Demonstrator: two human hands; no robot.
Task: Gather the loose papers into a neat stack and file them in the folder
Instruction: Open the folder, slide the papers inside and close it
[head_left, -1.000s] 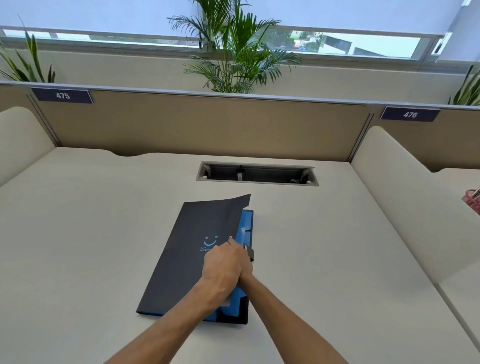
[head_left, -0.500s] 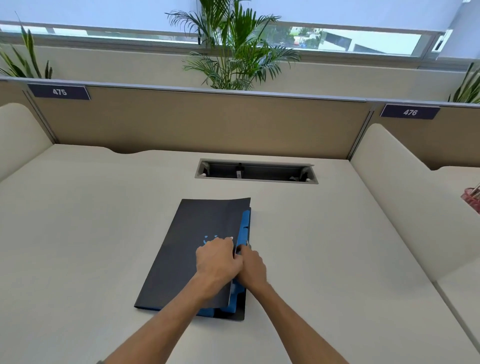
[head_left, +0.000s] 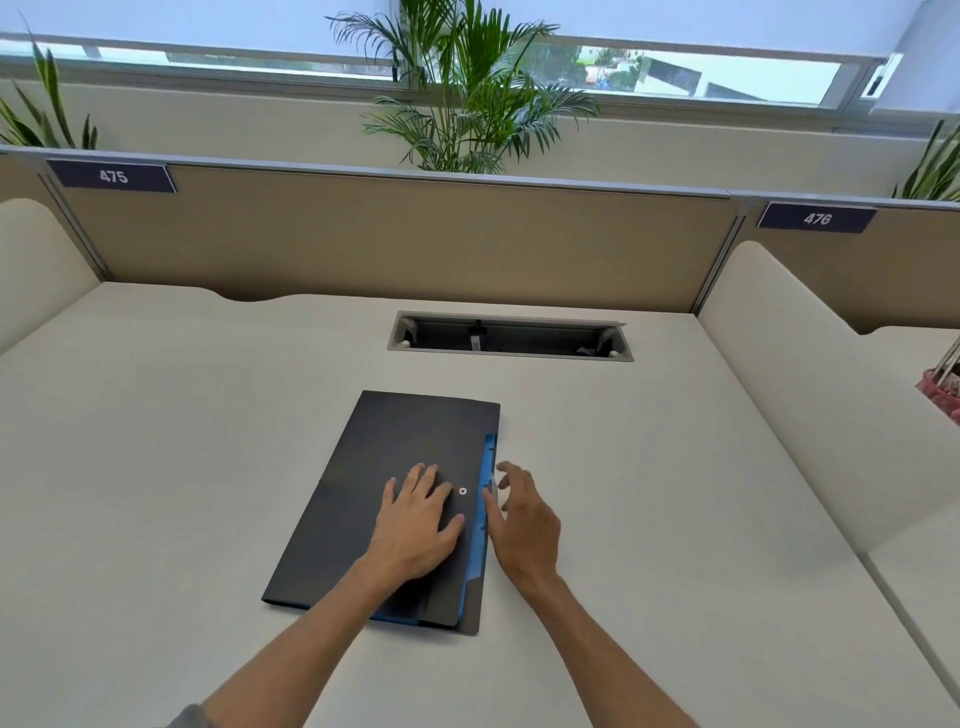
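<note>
A dark grey folder with a blue inner lining lies closed and flat on the cream desk, a small metal snap on its flap near the right edge. My left hand rests palm down on the flap, fingers spread, just left of the snap. My right hand hovers beside the folder's right edge with fingers apart, holding nothing. No loose papers show; whatever is inside the folder is hidden by the cover.
A cable slot is cut into the desk behind the folder. Tan partitions and cream side dividers wall the desk. A pink container stands at the far right. Plants stand behind the partition.
The raised flap has come down flat over the folder. My left hand went from gripping the flap edge to lying open on it. My right hand let go and moved off to the right.
</note>
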